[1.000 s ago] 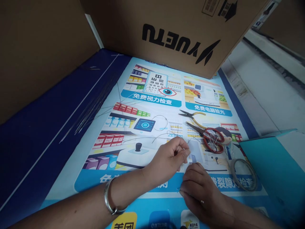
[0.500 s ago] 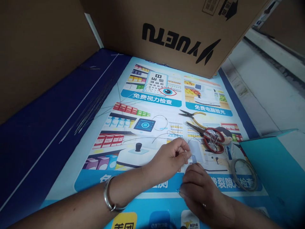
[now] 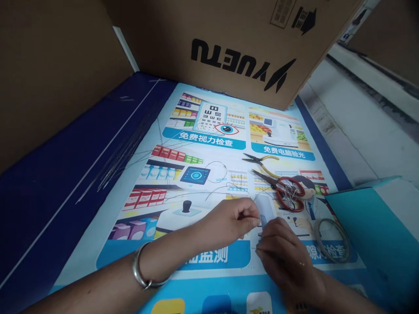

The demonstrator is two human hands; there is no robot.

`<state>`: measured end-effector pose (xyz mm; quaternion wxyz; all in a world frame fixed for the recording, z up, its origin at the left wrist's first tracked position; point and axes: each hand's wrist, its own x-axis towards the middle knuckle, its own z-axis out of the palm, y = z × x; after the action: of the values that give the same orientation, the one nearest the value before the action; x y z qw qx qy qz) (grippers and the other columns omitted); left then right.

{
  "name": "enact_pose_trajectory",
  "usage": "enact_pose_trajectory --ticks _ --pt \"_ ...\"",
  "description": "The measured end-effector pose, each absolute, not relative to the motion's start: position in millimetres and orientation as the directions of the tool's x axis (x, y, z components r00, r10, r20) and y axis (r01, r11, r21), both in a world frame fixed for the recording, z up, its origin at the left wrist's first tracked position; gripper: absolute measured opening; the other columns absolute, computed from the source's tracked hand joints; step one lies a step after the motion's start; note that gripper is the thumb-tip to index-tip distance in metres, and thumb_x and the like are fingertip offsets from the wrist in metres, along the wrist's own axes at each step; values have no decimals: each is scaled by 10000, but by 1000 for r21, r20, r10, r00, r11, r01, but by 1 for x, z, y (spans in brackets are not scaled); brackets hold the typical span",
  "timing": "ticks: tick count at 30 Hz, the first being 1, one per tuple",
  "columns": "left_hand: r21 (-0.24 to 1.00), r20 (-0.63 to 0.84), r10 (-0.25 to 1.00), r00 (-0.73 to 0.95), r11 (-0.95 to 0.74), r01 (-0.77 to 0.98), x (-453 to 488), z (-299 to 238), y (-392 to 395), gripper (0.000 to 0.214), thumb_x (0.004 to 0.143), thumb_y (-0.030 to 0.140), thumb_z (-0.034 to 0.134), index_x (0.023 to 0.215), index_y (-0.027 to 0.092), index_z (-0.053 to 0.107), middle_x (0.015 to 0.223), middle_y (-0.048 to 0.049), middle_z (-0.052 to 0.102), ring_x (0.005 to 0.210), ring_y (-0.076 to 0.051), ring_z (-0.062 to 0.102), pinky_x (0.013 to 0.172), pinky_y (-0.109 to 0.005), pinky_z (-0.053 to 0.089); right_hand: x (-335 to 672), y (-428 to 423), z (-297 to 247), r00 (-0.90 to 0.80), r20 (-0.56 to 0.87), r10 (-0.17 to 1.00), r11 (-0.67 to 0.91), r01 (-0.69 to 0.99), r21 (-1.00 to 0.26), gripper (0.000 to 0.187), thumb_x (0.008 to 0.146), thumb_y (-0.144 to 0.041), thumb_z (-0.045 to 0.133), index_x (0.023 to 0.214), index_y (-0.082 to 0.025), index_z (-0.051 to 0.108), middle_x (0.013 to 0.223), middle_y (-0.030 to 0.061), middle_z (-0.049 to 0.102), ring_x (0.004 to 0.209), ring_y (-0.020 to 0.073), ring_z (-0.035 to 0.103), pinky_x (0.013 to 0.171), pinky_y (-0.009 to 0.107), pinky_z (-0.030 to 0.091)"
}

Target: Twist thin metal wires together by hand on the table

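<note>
My left hand (image 3: 244, 218), with a metal bangle (image 3: 139, 270) on the wrist, is closed in a pinch over the printed poster sheet (image 3: 225, 272). My right hand (image 3: 283, 250) is just to its right and slightly nearer me, also closed, with thumb and forefinger together. A very thin wire seems to be in the fingertips of both hands; most of it is hidden or too fine to follow. Beyond the hands lie loose thin wires (image 3: 218, 194). Red-handled scissors (image 3: 290, 194) rest past my right hand, with yellow-handled pliers (image 3: 262, 160) behind them.
Long thin wires (image 3: 121, 152) lie in a bundle at the left on the dark blue surface. A coiled ring (image 3: 332, 240) sits right of my right hand, beside a teal box (image 3: 363, 226). A large cardboard box (image 3: 229, 26) stands at the back.
My right hand has moved a little to the right, and the gap between the hands looks wider. My left hand stays pinched in nearly the same place. The view has shifted slightly.
</note>
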<state>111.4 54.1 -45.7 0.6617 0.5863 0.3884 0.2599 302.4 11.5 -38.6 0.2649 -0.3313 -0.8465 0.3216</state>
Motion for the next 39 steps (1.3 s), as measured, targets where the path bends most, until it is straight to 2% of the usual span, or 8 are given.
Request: enact_pose_trajectory --ticks 4,8,13,18,30,34,39 --pt "982 -164 764 624 67 175 110 -42 57 132 839 244 507 796 182 615 741 12 567 681 -113 506 606 -216 402 307 18 -31 -507 276 817 502 389 -772 129 827 -58 492 852 -174 541 768 43 532 744 185 487 670 368 396" --pt "986 -164 726 667 95 139 111 -41 54 110 818 271 557 806 179 616 747 13 568 687 -118 506 609 -219 401 308 20 -31 -417 307 856 468 373 -801 113 834 -82 505 835 -185 553 749 38 540 726 182 497 654 355 400" --pt "987 -159 731 664 97 129 113 -42 51 63 795 224 588 782 168 612 736 18 557 669 -108 496 601 -214 390 307 20 -33 -420 340 841 498 356 -791 116 828 -79 518 836 -187 560 744 36 571 714 178 498 652 347 397" --pt "989 -144 761 633 82 126 114 -39 52 64 799 166 570 748 170 609 715 30 540 660 -92 479 598 -195 380 307 20 -35 -406 314 858 464 350 -814 99 821 -90 539 836 -180 577 749 35 564 718 175 503 656 342 400" --pt "988 -150 755 638 98 116 114 -37 49 202 867 248 488 710 164 583 633 25 523 603 -103 488 567 -216 381 310 20 -38 -406 330 852 463 289 -838 106 829 -109 545 869 -204 570 767 31 555 726 178 508 659 345 397" --pt "991 -57 790 610 -27 128 116 -38 48 145 858 204 513 752 177 609 679 13 562 641 -109 512 590 -214 401 310 19 -38 -381 267 886 380 265 -886 68 848 -144 540 840 -206 569 749 28 552 719 178 502 657 338 398" --pt "919 186 814 550 -343 196 116 -41 41 122 864 163 520 793 174 618 733 -19 608 699 -124 559 635 -224 433 310 17 -37 -341 122 932 189 172 -967 62 847 -194 571 786 -201 581 745 18 529 721 169 499 665 318 400"
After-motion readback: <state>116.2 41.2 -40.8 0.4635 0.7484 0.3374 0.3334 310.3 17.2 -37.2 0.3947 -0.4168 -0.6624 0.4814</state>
